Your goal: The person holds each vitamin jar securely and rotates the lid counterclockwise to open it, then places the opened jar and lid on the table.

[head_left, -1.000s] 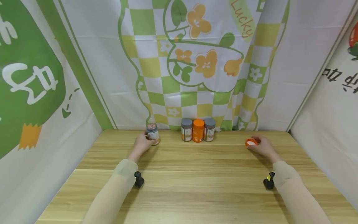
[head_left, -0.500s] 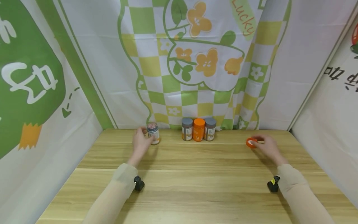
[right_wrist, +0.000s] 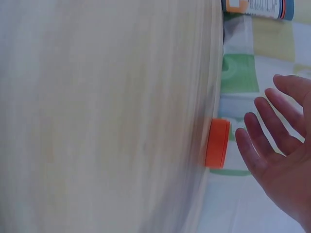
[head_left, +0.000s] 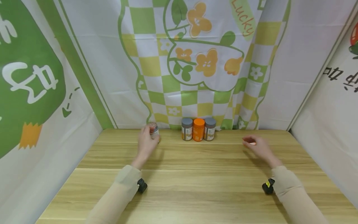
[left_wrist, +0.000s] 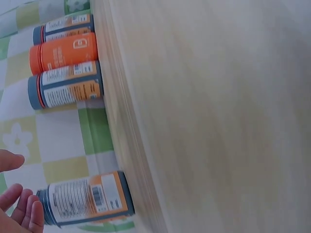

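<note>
An uncapped grey jar (left_wrist: 87, 200) with a white and orange label stands upright at the table's back left. My left hand (head_left: 146, 143) is at its top, covering part of it in the head view. In the left wrist view my thumb is apart from the fingers, and the fingertips are beside the jar's neck. Toward the back right, an orange lid (right_wrist: 217, 143) lies on the table. My right hand (head_left: 260, 147) hovers over it, hiding most of it in the head view. The right wrist view shows those fingers spread and apart from the lid.
Two grey-capped jars (head_left: 186, 129) (head_left: 209, 129) flank an orange jar (head_left: 198, 130) at the back middle, close together. Behind the wooden table (head_left: 195, 180) hangs a checkered curtain (head_left: 190, 99). Printed cloth walls stand at both sides.
My left hand has gone from the jar's side up to its top, its fingers off the body. My right hand has shifted over the lid, which it now mostly covers.
</note>
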